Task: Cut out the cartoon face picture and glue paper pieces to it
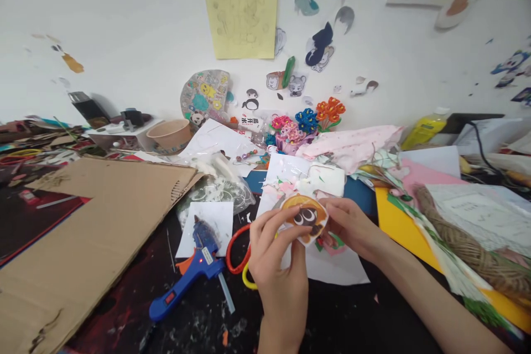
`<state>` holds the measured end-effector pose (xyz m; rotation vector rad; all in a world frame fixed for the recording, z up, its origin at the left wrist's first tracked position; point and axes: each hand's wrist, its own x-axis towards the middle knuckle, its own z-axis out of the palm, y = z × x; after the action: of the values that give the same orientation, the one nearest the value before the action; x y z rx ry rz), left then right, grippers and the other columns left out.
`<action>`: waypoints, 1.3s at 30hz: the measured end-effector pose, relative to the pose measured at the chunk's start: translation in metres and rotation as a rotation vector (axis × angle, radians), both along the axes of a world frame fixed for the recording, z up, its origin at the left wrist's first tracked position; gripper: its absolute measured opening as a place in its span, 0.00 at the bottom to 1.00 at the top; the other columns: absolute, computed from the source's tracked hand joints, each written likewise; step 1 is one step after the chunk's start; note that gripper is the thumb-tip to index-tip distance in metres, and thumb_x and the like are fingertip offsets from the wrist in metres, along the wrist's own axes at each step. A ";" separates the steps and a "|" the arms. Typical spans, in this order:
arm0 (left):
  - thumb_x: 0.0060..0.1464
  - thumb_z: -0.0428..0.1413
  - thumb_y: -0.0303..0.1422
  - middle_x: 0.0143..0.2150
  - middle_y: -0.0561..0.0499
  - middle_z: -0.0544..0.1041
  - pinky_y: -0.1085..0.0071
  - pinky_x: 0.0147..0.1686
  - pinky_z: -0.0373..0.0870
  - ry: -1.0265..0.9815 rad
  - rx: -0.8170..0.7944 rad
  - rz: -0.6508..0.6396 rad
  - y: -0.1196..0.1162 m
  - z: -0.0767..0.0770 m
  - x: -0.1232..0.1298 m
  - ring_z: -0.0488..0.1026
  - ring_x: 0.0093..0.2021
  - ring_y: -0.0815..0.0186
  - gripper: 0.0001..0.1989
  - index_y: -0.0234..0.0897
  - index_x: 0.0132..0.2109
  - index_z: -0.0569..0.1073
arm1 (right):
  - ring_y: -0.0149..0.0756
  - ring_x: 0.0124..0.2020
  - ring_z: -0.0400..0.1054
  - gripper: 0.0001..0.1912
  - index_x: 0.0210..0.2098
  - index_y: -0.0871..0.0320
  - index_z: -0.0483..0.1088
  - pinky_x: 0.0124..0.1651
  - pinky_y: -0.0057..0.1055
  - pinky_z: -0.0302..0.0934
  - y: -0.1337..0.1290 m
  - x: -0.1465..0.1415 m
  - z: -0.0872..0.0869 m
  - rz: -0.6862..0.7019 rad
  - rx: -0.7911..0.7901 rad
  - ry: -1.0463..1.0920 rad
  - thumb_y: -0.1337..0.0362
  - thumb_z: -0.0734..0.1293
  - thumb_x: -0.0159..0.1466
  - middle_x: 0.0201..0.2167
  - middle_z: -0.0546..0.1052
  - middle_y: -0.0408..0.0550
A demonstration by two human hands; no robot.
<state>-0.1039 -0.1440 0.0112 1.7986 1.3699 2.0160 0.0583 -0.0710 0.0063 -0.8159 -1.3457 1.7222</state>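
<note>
One cartoon cutout (pixel 306 217), seemingly light, bendable paper, pinched by left hand (pixel 279 251) and right hand (pixel 348 227); best gripped by edges.

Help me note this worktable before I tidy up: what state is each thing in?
Paper cutout: held by left hand and right hand
Glue gun: lying down, red light lit
Red loop handle: partly hidden
Yellow bottle: capped, leaning
Cardboard: notched
Twine: wound
Plastic bag: crumpled
Bowl: upright
Yellow drawing: on wall
</note>
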 end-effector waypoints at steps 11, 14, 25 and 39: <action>0.62 0.56 0.35 0.50 0.44 0.75 0.64 0.46 0.66 -0.356 -0.276 0.052 -0.002 0.000 0.003 0.71 0.49 0.59 0.09 0.40 0.49 0.73 | 0.27 0.17 0.65 0.14 0.32 0.61 0.75 0.19 0.23 0.59 0.001 0.001 -0.002 -0.069 0.060 -0.130 0.55 0.75 0.59 0.19 0.73 0.42; 0.62 0.56 0.39 0.41 0.47 0.76 0.68 0.40 0.65 -0.377 -0.384 -0.004 0.000 -0.001 0.005 0.71 0.39 0.63 0.10 0.39 0.46 0.74 | 0.28 0.19 0.67 0.13 0.33 0.62 0.76 0.19 0.22 0.59 0.002 0.002 -0.003 0.003 0.102 -0.155 0.56 0.74 0.60 0.20 0.74 0.44; 0.64 0.54 0.44 0.33 0.50 0.78 0.72 0.35 0.66 -0.585 -0.481 -0.144 -0.004 0.003 0.004 0.71 0.33 0.66 0.16 0.37 0.35 0.73 | 0.28 0.22 0.68 0.14 0.31 0.62 0.79 0.22 0.22 0.61 0.000 0.003 0.001 0.160 0.135 -0.181 0.56 0.75 0.60 0.23 0.75 0.47; 0.63 0.53 0.48 0.25 0.56 0.60 0.76 0.27 0.57 -0.690 -0.522 -0.234 0.001 -0.005 0.001 0.57 0.27 0.71 0.22 0.36 0.27 0.64 | 0.28 0.22 0.68 0.16 0.31 0.62 0.76 0.22 0.23 0.61 -0.001 0.002 0.003 0.175 0.113 -0.207 0.54 0.76 0.57 0.23 0.76 0.47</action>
<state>-0.1025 -0.1434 0.0064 0.8739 1.2218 1.6899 0.0604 -0.0721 0.0098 -0.8504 -1.6819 1.7116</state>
